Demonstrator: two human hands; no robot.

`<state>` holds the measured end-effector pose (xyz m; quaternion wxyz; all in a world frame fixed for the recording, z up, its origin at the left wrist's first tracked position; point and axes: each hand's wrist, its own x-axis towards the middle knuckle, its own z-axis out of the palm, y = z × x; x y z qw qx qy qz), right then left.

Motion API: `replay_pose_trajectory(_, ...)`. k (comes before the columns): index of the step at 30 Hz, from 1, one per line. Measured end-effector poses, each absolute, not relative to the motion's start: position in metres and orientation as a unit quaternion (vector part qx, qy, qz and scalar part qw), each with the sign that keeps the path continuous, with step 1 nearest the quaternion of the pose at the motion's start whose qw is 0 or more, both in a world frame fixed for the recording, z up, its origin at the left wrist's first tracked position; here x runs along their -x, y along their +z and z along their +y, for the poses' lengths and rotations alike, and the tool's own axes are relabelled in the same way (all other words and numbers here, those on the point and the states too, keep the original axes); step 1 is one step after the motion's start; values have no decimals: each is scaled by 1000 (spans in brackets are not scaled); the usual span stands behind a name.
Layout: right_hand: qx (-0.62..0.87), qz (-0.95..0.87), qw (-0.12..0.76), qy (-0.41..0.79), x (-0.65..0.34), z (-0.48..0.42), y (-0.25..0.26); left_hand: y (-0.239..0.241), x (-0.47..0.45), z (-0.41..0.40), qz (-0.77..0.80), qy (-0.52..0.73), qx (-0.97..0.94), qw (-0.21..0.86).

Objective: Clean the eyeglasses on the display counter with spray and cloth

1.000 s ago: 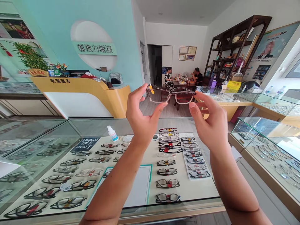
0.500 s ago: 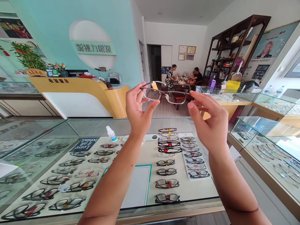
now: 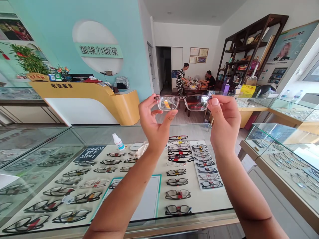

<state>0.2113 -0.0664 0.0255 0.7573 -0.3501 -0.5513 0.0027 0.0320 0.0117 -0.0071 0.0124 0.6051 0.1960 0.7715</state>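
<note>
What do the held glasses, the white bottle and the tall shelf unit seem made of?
Held glasses: probably glossy plastic, lower rims looking translucent; dark upper rims could be plastic or metal.
White bottle: likely smooth plastic, by its opaque body and tapered top.
Tall shelf unit: apparently dark-finished wood, from its brown posts and boards.

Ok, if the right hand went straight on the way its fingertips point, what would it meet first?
The eyeglasses, whose end the right hand pinches; beyond them, seemingly the left hand, though depth is unclear.
</note>
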Motion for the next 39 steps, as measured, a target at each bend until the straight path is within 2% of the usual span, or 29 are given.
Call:
replay_pose_trajectory(10,338,-547,750,156,-217,-41,15,-6,-34,0,224,775,-583,-100)
replay_pose_trajectory(15,321,-521,767,195,-215,-39,14,-3,-35,-3,226,766,-587,-134)
replay_pose_trajectory(26,303,-513,788,154,-210,-44,17,-3,-30,8,209,756,-613,-93)
replay_pose_trajectory(33,324,-524,787,-16,-204,-50,15,-2,-26,17,192,726,-660,12)
replay_pose_trajectory(39,345,-541,762,-87,-203,-52,16,-2,-24,22,186,717,-670,44)
